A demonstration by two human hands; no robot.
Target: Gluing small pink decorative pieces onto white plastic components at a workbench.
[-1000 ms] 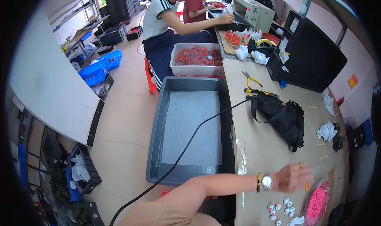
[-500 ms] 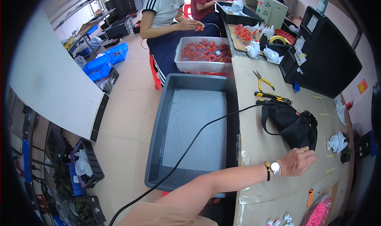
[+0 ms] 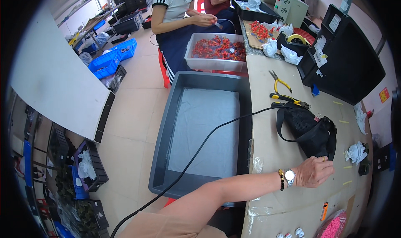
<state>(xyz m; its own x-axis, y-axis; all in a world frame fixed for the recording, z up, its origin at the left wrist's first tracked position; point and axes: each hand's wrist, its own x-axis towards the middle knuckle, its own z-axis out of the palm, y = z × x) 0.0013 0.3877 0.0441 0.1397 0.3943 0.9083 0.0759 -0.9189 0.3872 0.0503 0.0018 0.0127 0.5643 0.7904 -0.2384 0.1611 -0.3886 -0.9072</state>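
Note:
My left hand (image 3: 314, 172), wearing a wristwatch and a beaded bracelet, reaches across the cardboard-covered table (image 3: 267, 154). Its fingers are curled closed at the near end of a black mesh bag (image 3: 307, 125) with a strap; the fingertips are partly hidden. A black cable (image 3: 204, 142) runs from the bag over a large grey tub (image 3: 167, 146) toward the lower left. Just beyond the bag lie yellow-handled pliers (image 3: 280, 84) and a second yellow-and-black hand tool (image 3: 289, 99). My right hand is out of view.
A black case (image 3: 342, 58) stands upright at the table's far right. Nearer are an orange cutter (image 3: 324, 211), a bag of pink pieces (image 3: 333, 225) and small white parts (image 3: 299, 232). Beyond the tub, a seated person (image 3: 175, 25) works beside a bin of red pieces (image 3: 196, 62).
The view has shifted slightly, while my hand stays at the bag's near end. The seated person's hands have moved a little and now hold a small strip-like piece.

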